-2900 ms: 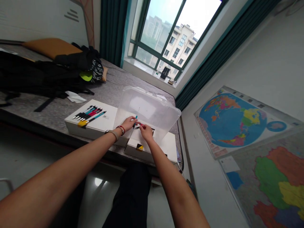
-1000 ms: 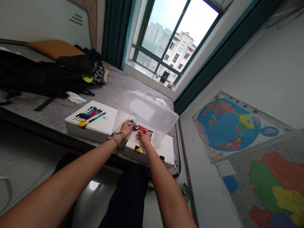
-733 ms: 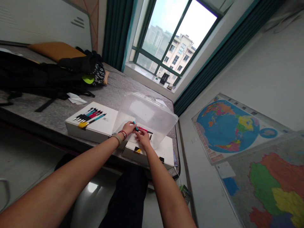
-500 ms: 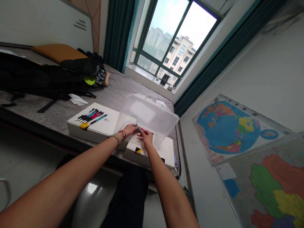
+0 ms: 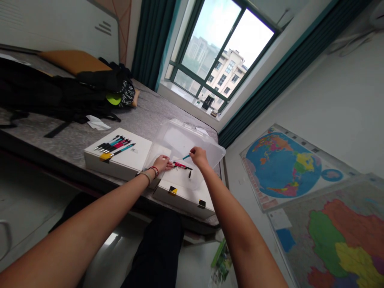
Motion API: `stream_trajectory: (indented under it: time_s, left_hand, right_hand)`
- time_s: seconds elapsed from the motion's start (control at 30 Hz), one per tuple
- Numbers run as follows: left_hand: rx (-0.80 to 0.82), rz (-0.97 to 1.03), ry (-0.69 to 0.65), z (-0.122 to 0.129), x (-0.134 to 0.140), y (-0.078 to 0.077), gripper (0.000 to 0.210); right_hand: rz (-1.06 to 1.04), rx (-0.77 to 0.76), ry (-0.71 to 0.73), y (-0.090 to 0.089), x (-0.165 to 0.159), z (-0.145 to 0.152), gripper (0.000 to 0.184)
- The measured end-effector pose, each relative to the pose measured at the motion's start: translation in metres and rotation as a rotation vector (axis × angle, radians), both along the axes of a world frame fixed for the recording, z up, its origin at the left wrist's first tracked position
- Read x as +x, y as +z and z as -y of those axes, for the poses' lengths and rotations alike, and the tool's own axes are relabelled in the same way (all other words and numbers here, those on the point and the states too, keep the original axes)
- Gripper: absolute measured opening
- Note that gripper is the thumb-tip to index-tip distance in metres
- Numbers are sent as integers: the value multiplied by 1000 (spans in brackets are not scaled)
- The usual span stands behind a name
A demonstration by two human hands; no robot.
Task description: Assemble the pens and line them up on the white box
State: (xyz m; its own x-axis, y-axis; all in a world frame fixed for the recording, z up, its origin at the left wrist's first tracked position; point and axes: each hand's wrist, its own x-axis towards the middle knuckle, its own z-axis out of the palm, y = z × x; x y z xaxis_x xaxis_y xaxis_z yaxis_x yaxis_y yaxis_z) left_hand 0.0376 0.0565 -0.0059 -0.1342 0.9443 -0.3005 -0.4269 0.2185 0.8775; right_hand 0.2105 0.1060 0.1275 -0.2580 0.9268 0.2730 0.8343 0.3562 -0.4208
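My right hand [image 5: 198, 155] is raised over the right white box, pinching a teal pen barrel [image 5: 186, 157]. A thin line runs from the barrel's tip toward my left hand; it may be a refill. My left hand [image 5: 163, 163] is closed at the fingertips, on something too small to make out. Below my hands lie a red and black pen [image 5: 182, 165] and a short black pen piece [image 5: 190, 174]. Several pens [image 5: 115, 145], teal, red and black, lie in a row on the left white box [image 5: 132, 160].
A clear plastic lid or case [image 5: 210, 149] leans open behind the right white box [image 5: 180, 196]. Black bags [image 5: 60, 94] and a crumpled tissue [image 5: 97, 123] lie on the grey mattress [image 5: 147, 108]. Maps [image 5: 282, 164] hang on the right wall.
My hands, close together before, have drawn apart. My right hand has moved right and up with the teal barrel, uncovering the red pen and the black piece.
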Motion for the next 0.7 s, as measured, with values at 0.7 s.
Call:
stream_trajectory:
  time_s: [0.7]
  left_hand:
    - [191, -252, -34, 16, 8, 0, 12]
  right_hand:
    - [76, 138, 106, 1, 10, 3, 13]
